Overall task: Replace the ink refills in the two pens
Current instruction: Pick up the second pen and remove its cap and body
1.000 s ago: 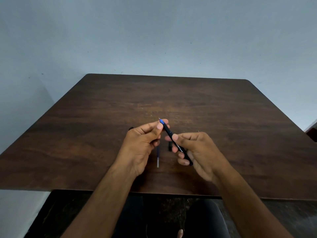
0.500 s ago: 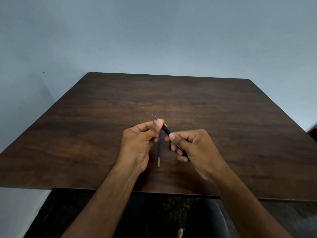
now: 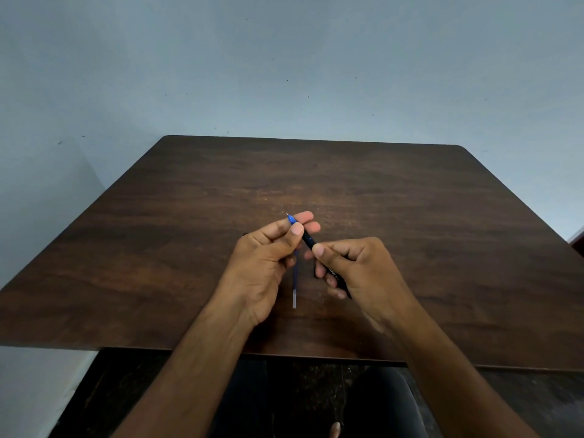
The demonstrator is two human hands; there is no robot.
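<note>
A black pen (image 3: 308, 240) with a blue tip section and a fine metal point is held slanted above the table, point up and to the left. My left hand (image 3: 268, 263) pinches the blue tip end between thumb and fingers. My right hand (image 3: 357, 270) grips the black barrel lower down. Below the hands a loose blue ink refill (image 3: 295, 286) lies on the table, pointing toward me, partly hidden by my left hand. A small dark pen part (image 3: 315, 268) shows between the hands, mostly hidden.
The dark wooden table (image 3: 410, 216) stands against a pale blue wall. Its near edge runs just below my forearms, with my dark-clothed lap under it.
The pen has shifted slightly left and away from me between my hands. My left fingers have slid onto the blue tip, and my right hand grips closer to the front of the barrel.
</note>
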